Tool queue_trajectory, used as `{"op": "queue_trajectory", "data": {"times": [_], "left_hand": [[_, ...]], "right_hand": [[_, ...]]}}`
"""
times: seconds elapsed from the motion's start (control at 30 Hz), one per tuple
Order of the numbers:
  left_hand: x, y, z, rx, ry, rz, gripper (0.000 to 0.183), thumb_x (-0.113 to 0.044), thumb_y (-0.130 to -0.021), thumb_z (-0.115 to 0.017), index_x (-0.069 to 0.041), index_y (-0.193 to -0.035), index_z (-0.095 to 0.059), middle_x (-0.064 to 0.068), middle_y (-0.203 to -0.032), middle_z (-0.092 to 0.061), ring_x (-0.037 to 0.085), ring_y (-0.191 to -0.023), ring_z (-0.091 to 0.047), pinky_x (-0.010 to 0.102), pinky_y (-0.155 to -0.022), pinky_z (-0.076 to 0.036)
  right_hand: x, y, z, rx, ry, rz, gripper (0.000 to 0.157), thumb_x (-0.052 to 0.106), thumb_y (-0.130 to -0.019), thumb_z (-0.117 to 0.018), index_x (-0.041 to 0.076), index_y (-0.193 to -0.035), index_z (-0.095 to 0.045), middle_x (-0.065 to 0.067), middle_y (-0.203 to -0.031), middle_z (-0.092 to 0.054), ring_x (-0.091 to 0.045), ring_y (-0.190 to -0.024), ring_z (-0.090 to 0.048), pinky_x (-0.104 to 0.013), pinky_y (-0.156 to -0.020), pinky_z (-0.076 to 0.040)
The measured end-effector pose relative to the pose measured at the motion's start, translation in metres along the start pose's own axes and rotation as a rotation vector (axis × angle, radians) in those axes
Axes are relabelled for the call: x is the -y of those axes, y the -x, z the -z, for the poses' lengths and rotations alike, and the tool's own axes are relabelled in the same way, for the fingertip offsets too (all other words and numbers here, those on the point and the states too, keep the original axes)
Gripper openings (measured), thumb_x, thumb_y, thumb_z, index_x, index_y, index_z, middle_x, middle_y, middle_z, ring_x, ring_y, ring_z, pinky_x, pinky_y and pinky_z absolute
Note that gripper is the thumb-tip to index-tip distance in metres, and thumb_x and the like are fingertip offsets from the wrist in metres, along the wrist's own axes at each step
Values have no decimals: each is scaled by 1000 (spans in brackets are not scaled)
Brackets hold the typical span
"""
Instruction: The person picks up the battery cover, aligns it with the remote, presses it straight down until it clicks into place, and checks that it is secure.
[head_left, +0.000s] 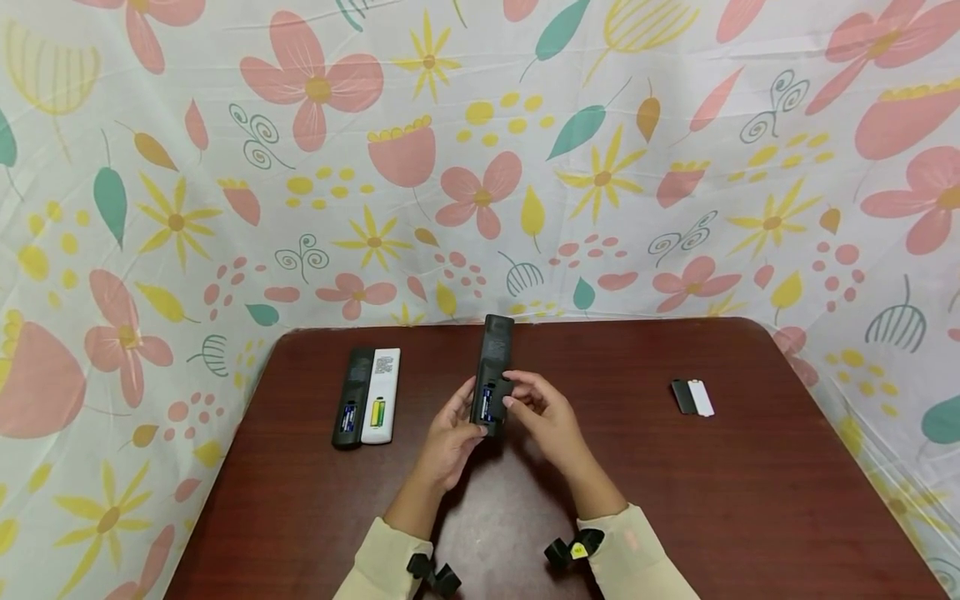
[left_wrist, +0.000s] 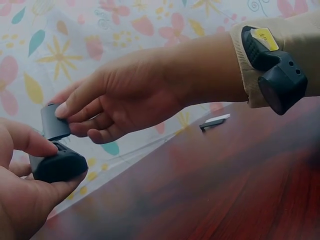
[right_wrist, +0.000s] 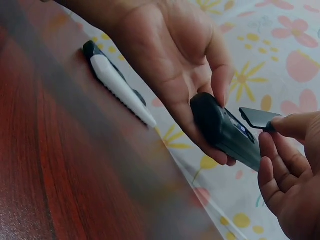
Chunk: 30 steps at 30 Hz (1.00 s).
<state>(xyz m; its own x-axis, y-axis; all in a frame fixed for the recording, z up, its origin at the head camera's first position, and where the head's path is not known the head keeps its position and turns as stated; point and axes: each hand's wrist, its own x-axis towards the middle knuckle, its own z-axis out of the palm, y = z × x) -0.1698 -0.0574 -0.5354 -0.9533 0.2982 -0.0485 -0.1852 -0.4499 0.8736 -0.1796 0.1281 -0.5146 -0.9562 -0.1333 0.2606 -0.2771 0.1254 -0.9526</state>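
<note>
A black remote control (head_left: pixel 496 343) is held up over the table, its back facing the head camera. My left hand (head_left: pixel 446 450) grips it by its lower end. In its uncovered compartment sit blue batteries (head_left: pixel 487 403). Between thumb and fingers, my right hand (head_left: pixel 553 423) pinches a black battery cover (right_wrist: pixel 260 118). The right wrist view has the cover tilted beside the open compartment, apart from the remote's back. Fingers partly hide the compartment in the left wrist view.
To the left on the brown table (head_left: pixel 720 500) lie a black remote (head_left: pixel 357 375) and a white remote (head_left: pixel 386 375), side by side with batteries exposed. A black cover (head_left: pixel 683 397) and a white cover (head_left: pixel 701 398) lie at right. Behind hangs a flowered cloth (head_left: pixel 480 108).
</note>
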Motion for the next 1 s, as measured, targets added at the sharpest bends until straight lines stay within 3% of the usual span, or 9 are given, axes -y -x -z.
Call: {"op": "queue_trajectory", "data": {"times": [0.27,1.0], "left_hand": [[0,0,-3,6,-12,-5,87,18,-81,-45,-17,-159,-30,11,-148,-40,17,-122,-56,26,-92,-51],[-2,2,-3,9,-8,-1,85,17,-82,-47,-18,-159,-31,9,-147,-41,15,-122,-57,25,-90,-50]], "right_hand": [[2,0,-2,52,22,30,34,13,-98,-67,13,-131,-63,-16,-96,-71,-14,-74,-56,-24,-68,-47],[1,2,-8,73,38,3,36,4,-96,-66,5,-131,-62,-21,-96,-69,-15,-78,-57,-24,-70,-48]]}}
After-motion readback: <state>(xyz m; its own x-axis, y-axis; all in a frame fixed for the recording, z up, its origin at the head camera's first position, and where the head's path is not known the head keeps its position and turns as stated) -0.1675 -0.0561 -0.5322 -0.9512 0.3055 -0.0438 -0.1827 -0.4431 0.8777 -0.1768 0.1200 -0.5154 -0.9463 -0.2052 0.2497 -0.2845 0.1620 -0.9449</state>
